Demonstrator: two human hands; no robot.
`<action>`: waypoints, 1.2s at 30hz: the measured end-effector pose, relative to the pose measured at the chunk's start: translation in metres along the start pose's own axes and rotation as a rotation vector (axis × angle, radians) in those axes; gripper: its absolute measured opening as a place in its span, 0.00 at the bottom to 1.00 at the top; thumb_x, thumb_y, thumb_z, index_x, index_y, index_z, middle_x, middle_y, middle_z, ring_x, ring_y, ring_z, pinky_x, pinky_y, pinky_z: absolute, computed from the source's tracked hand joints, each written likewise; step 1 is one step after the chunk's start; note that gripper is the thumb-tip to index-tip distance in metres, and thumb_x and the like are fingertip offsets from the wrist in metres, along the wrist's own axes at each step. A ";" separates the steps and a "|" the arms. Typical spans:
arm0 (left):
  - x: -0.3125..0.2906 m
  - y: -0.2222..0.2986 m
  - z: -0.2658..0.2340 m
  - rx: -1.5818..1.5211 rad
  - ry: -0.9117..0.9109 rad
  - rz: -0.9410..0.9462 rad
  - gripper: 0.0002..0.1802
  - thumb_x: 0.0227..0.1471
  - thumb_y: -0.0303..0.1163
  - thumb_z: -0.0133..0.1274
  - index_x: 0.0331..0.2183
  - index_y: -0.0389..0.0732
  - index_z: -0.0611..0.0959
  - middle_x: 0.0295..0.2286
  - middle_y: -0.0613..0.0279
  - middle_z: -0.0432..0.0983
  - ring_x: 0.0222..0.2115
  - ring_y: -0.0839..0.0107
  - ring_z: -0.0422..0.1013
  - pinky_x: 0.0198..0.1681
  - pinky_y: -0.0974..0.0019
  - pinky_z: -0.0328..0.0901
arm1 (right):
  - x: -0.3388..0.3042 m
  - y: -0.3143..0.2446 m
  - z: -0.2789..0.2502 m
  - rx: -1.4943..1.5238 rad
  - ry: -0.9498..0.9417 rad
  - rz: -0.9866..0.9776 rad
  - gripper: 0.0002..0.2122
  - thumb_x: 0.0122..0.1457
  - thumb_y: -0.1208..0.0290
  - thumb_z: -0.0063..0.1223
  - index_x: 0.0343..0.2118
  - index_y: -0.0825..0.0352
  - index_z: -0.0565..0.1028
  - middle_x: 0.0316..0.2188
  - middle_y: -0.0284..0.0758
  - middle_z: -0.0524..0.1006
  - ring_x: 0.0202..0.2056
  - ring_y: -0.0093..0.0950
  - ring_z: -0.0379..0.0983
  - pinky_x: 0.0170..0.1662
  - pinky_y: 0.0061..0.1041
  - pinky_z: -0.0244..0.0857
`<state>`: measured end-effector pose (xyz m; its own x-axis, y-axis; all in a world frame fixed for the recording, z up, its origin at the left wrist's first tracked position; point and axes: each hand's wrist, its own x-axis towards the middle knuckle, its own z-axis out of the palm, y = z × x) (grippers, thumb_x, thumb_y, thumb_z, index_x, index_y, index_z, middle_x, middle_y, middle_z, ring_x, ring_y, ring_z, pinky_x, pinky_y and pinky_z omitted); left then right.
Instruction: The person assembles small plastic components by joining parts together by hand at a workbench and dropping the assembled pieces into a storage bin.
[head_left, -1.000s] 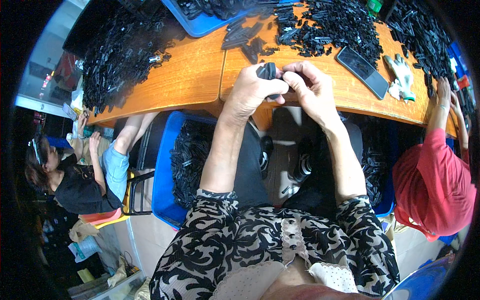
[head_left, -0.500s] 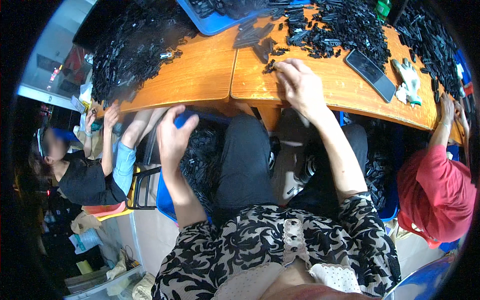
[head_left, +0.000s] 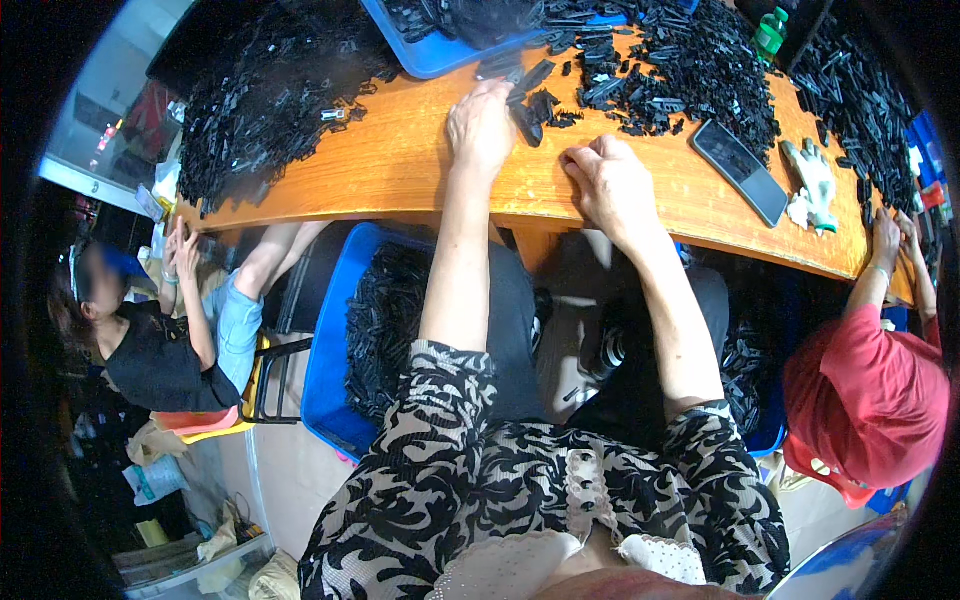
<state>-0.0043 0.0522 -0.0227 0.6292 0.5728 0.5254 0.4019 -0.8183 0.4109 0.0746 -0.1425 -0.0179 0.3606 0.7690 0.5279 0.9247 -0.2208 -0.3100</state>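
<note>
On the wooden table my left hand (head_left: 481,128) reaches forward, its fingers bent together at a few long black plastic pieces (head_left: 532,78). The fingertips meet these pieces, and the hand partly covers them. To the right, my right hand (head_left: 613,184) is over the table near its front edge, thumb and fingers pinched together. Whatever lies in that pinch is too small to make out. Small black plastic parts (head_left: 545,108) lie between the two hands.
A blue tray (head_left: 425,60) of black parts stands at the back. Heaps of black parts (head_left: 690,60) cover the table's far side. A phone (head_left: 738,170) and a glove (head_left: 814,185) lie at right. A blue bin (head_left: 335,340) sits below. Co-workers sit on both sides.
My left hand has swung from beside the blue bin up onto the table, to the black pieces. My right hand has drawn back slightly toward the table's front edge, away from the small parts.
</note>
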 end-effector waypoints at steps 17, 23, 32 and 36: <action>-0.052 0.059 -0.041 -1.960 -0.330 -0.322 0.19 0.64 0.28 0.48 0.54 0.29 0.72 0.52 0.43 0.72 0.53 0.53 0.72 0.60 0.53 0.66 | -0.011 0.004 -0.028 0.600 0.259 0.336 0.10 0.55 0.71 0.66 0.30 0.68 0.74 0.25 0.35 0.75 0.27 0.25 0.72 0.33 0.26 0.67; -0.060 0.083 -0.025 -1.994 -0.470 -0.282 0.20 0.65 0.25 0.45 0.56 0.29 0.70 0.53 0.46 0.71 0.57 0.59 0.69 0.63 0.55 0.62 | -0.011 -0.010 -0.045 0.610 0.514 0.021 0.07 0.53 0.82 0.64 0.34 0.69 0.78 0.27 0.35 0.77 0.29 0.26 0.75 0.33 0.25 0.69; -0.063 0.086 -0.022 -1.971 -0.467 -0.233 0.18 0.66 0.27 0.45 0.53 0.30 0.74 0.49 0.52 0.74 0.52 0.66 0.71 0.59 0.60 0.65 | -0.011 -0.016 -0.049 0.064 0.591 -0.315 0.10 0.47 0.85 0.65 0.33 0.71 0.78 0.30 0.42 0.79 0.30 0.37 0.78 0.33 0.30 0.72; -0.063 0.089 -0.022 -1.904 -0.398 -0.249 0.17 0.66 0.28 0.46 0.52 0.30 0.75 0.46 0.54 0.76 0.50 0.66 0.72 0.57 0.62 0.67 | -0.013 -0.013 -0.050 0.065 0.551 -0.329 0.11 0.46 0.85 0.65 0.34 0.71 0.78 0.29 0.42 0.78 0.29 0.38 0.77 0.32 0.30 0.72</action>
<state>-0.0229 -0.0559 -0.0031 0.8796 0.3842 0.2805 -0.4588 0.5289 0.7140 0.0642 -0.1797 0.0185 0.0850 0.3655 0.9269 0.9946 0.0243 -0.1007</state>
